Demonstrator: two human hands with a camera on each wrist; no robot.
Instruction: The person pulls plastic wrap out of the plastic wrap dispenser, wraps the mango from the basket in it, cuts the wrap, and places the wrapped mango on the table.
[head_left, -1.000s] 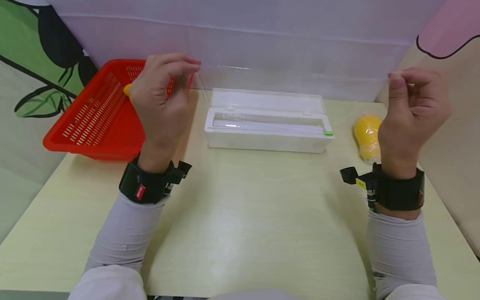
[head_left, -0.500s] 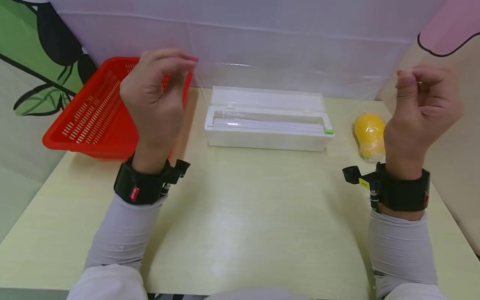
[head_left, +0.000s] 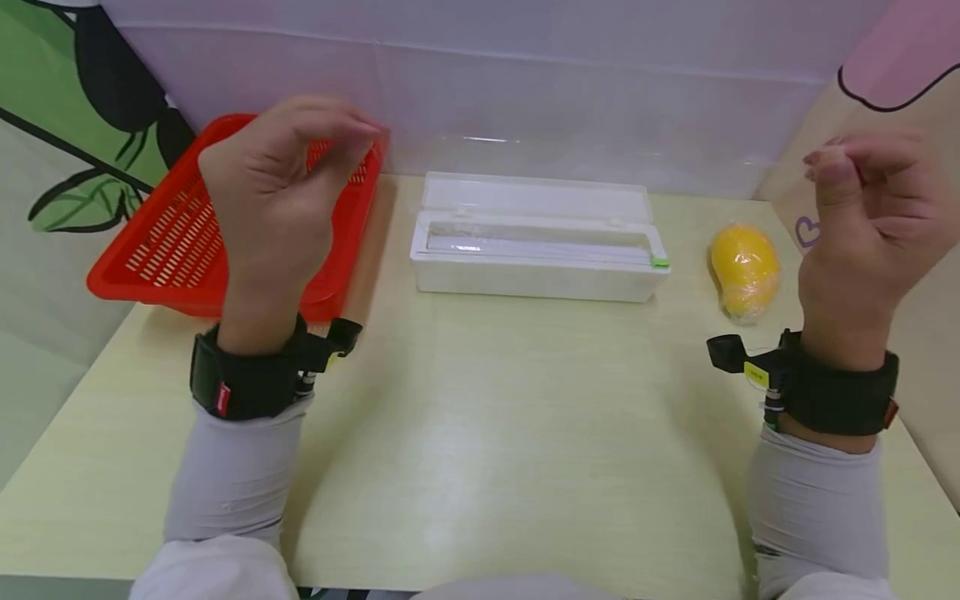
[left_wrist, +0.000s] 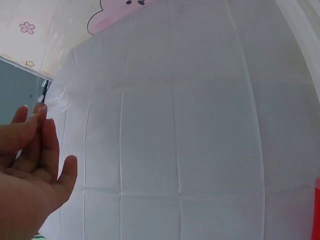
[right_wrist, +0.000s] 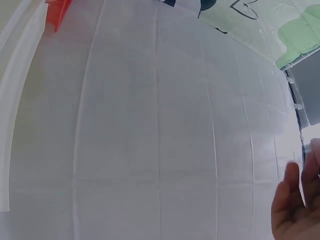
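My left hand (head_left: 273, 196) is raised in front of the red basket, thumb and fingertips pinching the edge of a clear sheet of cling film (head_left: 486, 140). Level with it on the far right, my right hand (head_left: 873, 221) pinches the other side between thumb and forefinger. The film is nearly invisible; glints show it spread between the hands, and near the left fingertips it shows as creased film (left_wrist: 60, 102) in the left wrist view. Below and between the hands stands a white cling film dispenser (head_left: 536, 279), lid raised, with a green piece (head_left: 660, 262) at its right end.
A red slotted basket (head_left: 112, 287) stands at the back left, partly behind my left hand. Near my right hand lies a yellow pear-shaped thing (head_left: 745, 262) wrapped in clear film. A pale cloth backdrop (head_left: 600, 100) rises behind the table (head_left: 510, 417).
My hands have moved farther apart, the left hand leftward and the right hand rightward, both still pinching the film. The dispenser, basket and yellow thing have stayed put.
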